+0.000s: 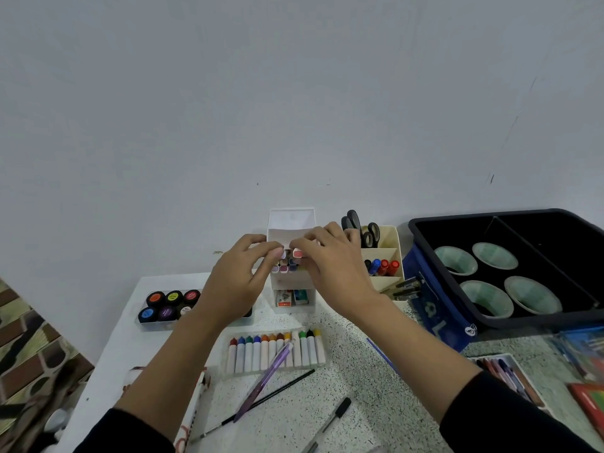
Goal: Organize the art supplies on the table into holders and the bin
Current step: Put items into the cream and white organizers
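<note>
Tiered white holder (291, 219): matt plastic. Black bin (562, 250): smooth plastic, slight sheen. Speckled grey tabletop (376, 403): matt, stone-like.

Two arms are seen from above.

- Left sleeve (124, 433): black, matte, plain cloth. The weave cannot be made out. The hem is seen as a soft, slightly curved edge across the forearm.
- Right sleeve (519, 416): the same black cloth and the same plain finish. The hem is seen as a slanted edge, with a few shallow folds behind it.
- Forearms: left bare from hem to wrist on both sides.
- Left hand (235, 282) and right hand (330, 273): both bare, shown mostly by their backs, with knuckles and slender fingers. Nails are too small to be judged.
</note>
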`<state>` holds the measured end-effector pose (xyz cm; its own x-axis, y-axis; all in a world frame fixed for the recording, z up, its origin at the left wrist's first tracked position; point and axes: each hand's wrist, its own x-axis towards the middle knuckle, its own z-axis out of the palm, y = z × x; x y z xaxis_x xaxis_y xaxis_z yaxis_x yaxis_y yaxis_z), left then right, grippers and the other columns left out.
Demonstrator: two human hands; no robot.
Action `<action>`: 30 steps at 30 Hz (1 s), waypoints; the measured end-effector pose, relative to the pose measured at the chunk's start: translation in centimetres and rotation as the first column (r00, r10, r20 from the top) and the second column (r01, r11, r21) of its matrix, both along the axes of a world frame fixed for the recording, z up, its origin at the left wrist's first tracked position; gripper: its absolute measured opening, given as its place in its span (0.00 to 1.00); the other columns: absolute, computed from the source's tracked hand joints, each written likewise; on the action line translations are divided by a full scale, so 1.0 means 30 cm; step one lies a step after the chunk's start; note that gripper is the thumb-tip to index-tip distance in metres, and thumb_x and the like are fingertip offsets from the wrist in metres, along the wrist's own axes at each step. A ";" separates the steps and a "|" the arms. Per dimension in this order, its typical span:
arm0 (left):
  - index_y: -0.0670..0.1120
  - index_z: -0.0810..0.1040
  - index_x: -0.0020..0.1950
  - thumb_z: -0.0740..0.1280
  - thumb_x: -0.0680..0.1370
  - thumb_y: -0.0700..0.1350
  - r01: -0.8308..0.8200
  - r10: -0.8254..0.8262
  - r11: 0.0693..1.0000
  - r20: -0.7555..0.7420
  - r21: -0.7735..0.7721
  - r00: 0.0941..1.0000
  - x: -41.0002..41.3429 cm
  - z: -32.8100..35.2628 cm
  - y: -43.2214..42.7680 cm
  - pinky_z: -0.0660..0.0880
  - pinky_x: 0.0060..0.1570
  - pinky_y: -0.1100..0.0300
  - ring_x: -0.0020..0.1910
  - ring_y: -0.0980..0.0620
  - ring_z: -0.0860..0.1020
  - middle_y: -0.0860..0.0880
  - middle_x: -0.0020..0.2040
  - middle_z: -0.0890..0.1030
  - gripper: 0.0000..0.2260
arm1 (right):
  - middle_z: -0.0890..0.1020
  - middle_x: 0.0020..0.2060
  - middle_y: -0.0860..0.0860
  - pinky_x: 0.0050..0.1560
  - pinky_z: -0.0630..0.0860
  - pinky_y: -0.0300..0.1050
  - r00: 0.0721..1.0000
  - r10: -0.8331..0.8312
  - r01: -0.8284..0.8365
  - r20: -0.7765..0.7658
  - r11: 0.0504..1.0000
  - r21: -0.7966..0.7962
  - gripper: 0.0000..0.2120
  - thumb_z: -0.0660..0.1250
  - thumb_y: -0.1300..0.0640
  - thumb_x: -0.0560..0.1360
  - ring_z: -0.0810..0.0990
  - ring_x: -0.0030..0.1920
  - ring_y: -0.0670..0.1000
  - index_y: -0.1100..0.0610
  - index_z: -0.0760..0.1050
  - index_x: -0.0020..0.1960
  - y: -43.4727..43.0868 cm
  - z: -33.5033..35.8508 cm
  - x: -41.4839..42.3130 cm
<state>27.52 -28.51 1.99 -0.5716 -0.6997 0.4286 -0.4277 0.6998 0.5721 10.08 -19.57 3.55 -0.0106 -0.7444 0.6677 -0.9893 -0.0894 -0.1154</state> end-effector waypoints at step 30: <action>0.48 0.80 0.63 0.57 0.84 0.52 -0.079 0.065 0.994 -0.169 -0.080 0.984 -0.025 -0.027 0.067 0.73 0.54 0.69 0.54 0.58 0.79 0.54 0.57 0.83 0.16 | 0.83 0.38 0.50 0.38 0.77 0.50 0.976 0.142 -0.151 0.168 0.988 0.043 0.08 0.67 0.65 0.73 0.80 0.37 0.53 0.56 0.83 0.45 -0.061 0.000 0.019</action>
<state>26.77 -26.51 1.18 -0.4372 -0.6928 0.5735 -0.3833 0.7204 0.5781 10.64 -21.40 3.56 -0.0044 -0.7816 0.6238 -0.9332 -0.2210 -0.2835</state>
